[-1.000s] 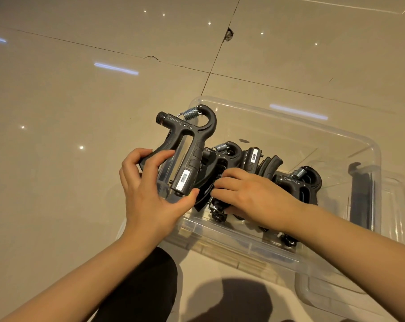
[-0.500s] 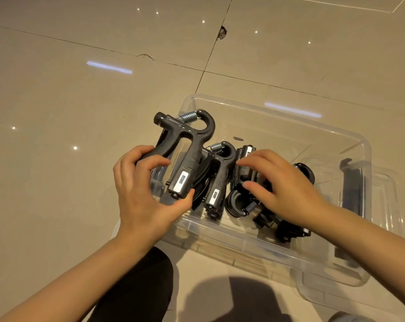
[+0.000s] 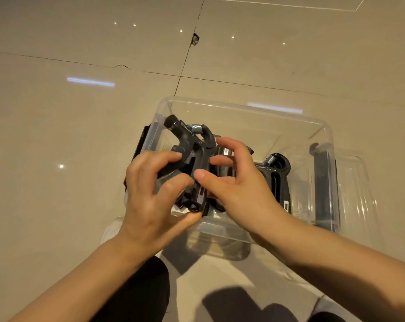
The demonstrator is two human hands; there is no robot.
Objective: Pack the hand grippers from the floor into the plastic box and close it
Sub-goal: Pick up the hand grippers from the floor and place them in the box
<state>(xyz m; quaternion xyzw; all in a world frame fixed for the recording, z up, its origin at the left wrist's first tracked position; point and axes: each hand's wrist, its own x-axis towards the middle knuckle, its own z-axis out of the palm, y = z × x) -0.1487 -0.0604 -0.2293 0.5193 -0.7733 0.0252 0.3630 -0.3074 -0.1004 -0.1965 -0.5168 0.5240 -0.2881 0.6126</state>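
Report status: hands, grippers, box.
Left hand grips hand gripper over plastic box. Right hand touches it, fingers curled. Others inside; box unlidded.

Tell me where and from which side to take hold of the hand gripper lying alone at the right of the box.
Take the right-hand gripper by its long handle, coming straight down from above. It lies roughly flat in the plastic box with the handle running toward the near wall and the spring end pointing away; the space to its right looks free. The right hand is nearest.

Both hands' fingers [image 3: 171, 156] curled, thumbs close
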